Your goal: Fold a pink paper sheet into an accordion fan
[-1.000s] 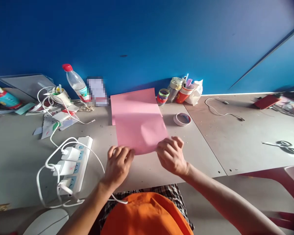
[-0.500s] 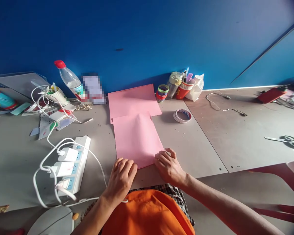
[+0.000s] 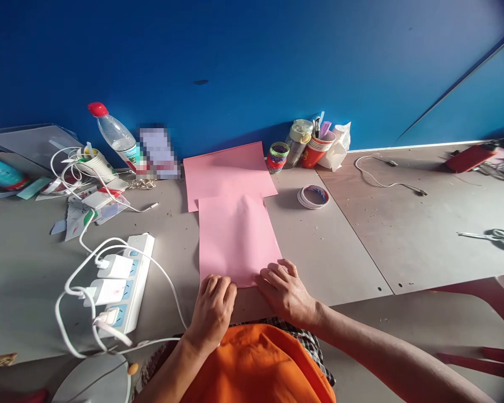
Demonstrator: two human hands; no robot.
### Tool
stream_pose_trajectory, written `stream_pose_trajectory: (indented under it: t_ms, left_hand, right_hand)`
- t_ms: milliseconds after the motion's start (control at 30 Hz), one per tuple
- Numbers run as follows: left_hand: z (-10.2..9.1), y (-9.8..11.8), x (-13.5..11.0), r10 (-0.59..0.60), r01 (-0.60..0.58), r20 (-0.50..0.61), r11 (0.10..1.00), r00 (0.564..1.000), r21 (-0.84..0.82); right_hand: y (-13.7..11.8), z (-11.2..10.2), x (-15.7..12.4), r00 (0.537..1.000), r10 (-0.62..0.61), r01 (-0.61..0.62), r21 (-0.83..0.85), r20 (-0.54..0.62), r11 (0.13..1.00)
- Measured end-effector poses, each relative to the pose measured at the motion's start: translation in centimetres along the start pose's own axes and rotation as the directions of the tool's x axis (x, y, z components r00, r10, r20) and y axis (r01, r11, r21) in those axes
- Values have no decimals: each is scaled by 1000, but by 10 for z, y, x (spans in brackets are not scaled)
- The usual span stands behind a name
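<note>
A sheet of pink paper (image 3: 231,240) lies in front of me, with a soft ridge running down its middle. Its far end overlaps a second pink sheet (image 3: 222,170) by the wall. My left hand (image 3: 216,302) grips the near left corner, fingers curled over the edge. At the near right corner, my right hand (image 3: 283,288) has its fingers bent onto the paper. Both thumbs are mostly hidden. Beyond the right hand, a roll of tape (image 3: 313,197) lies on the desk.
A white power strip (image 3: 140,291) with plugged chargers and looping cables is at left. Along the wall stand a red-capped bottle (image 3: 115,134), a clear jar (image 3: 298,140) and a red paper cup (image 3: 317,151) of pens. Scissors (image 3: 491,238) lie far right.
The near sheet has shifted slightly right, and its ridge has moved with it. My hands have come a little closer together along the near edge. The view has tilted slightly.
</note>
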State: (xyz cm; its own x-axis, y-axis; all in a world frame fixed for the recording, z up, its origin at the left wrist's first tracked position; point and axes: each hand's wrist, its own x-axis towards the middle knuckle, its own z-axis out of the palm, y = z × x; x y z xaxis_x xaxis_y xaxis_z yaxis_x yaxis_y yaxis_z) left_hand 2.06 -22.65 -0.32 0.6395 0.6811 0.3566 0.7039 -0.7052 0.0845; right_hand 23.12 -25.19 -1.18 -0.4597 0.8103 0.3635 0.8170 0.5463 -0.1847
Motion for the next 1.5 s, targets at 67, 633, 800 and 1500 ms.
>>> stream_pose_trajectory:
  t_ms: [67, 633, 800, 1500]
  left_hand:
    - [2, 0, -1, -14, 14, 4, 1000, 1000, -2]
    - [3, 3, -2, -93, 90, 144, 996, 985, 25]
    - [1, 4, -2, -64, 64, 161, 998, 985, 10]
    - [1, 0, 6, -161, 185, 211, 978, 964, -100]
  right_hand:
    - [-2, 2, 2, 1000, -16, 16, 12, -12, 1000]
    - [-1, 5, 8, 997, -68, 66, 49, 46, 997]
    - [-1, 7, 8, 996, -53, 47, 72, 78, 996]
    - [-6, -2, 17, 973, 142, -168, 135, 183, 977]
